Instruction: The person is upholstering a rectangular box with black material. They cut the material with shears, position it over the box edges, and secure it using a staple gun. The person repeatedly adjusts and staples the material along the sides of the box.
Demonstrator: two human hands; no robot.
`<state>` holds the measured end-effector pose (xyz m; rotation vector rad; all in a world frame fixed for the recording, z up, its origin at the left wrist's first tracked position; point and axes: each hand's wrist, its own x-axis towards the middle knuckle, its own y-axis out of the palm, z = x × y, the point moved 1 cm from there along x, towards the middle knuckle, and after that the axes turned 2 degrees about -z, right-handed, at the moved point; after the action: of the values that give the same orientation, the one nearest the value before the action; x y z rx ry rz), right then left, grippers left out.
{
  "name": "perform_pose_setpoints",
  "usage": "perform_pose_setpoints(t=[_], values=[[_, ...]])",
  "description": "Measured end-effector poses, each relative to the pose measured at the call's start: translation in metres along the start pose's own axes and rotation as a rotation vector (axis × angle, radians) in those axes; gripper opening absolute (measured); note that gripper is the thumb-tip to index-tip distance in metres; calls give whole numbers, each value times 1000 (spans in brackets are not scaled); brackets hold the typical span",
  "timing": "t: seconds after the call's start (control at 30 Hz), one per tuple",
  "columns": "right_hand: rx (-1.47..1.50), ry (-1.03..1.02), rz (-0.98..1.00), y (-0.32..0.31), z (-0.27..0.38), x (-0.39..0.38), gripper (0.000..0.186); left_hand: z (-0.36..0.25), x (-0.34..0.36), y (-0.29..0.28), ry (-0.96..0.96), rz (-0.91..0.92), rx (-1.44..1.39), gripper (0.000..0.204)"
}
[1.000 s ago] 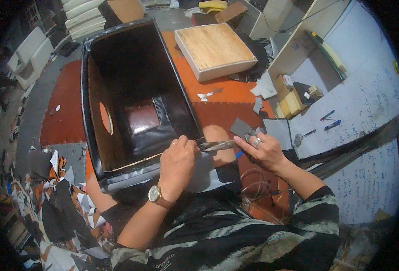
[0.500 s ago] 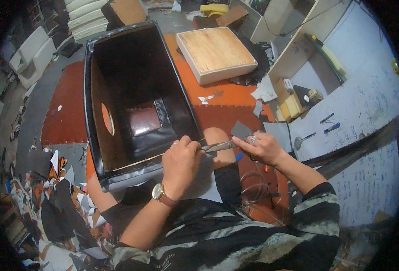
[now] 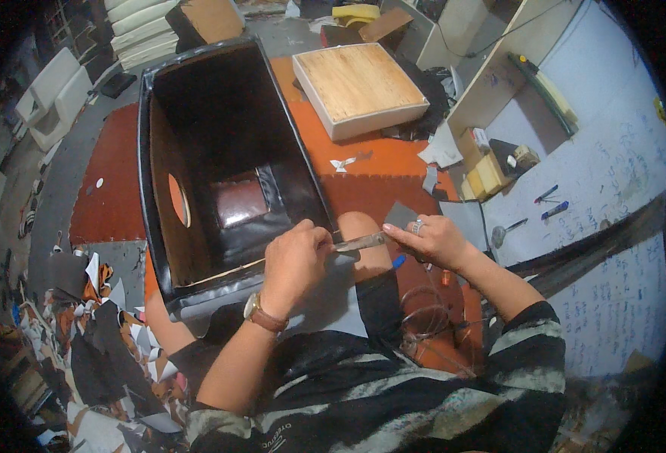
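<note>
A deep open box (image 3: 204, 106) covered in black leather-like material lies tilted in front of me, with a round hole in its left wall. At its near right corner my left hand (image 3: 295, 260) is closed, pinching what looks like the edge of the covering. The fingertips hide most of that edge. My right hand (image 3: 437, 240) grips metal scissors (image 3: 359, 242), whose blades point left toward the left fingers and look closed. A small dark grey piece (image 3: 401, 214) shows beside the right thumb; whether the hand holds it is unclear.
A wood-topped padded square (image 3: 374, 79) sits beyond the box on orange-brown mats (image 3: 114, 181). Heaped scraps (image 3: 114, 362) lie at left. Pens (image 3: 554, 211) and yellow blocks (image 3: 487, 175) rest on the white board (image 3: 612, 196) at right. Clear tubing (image 3: 427, 317) coils near my lap.
My left hand has shifted slightly up and left, its wrist turning. The scissor blades, slightly apart before, now look together. The right hand has barely moved.
</note>
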<state>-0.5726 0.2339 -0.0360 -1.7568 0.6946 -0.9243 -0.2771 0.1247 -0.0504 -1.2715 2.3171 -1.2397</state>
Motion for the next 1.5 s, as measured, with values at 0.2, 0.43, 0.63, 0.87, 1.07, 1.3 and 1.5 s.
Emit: perform_pose_setpoints(t=[0.2,0.43,0.63,0.87,1.07,1.3,1.5], values=[[49,39,-26,2,5,0,63,12,22,-7,-24,195,-47,14],[15,87,-84,16,27,-15,69,5,17,-6,-21,135,-28,16],[31,143,-168,21,44,-17,63,-26,-18,19,-36,-48,171,16],[8,14,-141,20,15,-6,59,-30,-34,44,13,-167,95,19],[21,-31,-119,24,6,-3,60,-30,-29,38,-103,-183,-111,13],[26,-34,-92,14,6,10,63,-22,-14,32,-265,-180,-241,16],[15,9,-42,11,12,2,71,3,-3,29,-329,-101,-495,19]])
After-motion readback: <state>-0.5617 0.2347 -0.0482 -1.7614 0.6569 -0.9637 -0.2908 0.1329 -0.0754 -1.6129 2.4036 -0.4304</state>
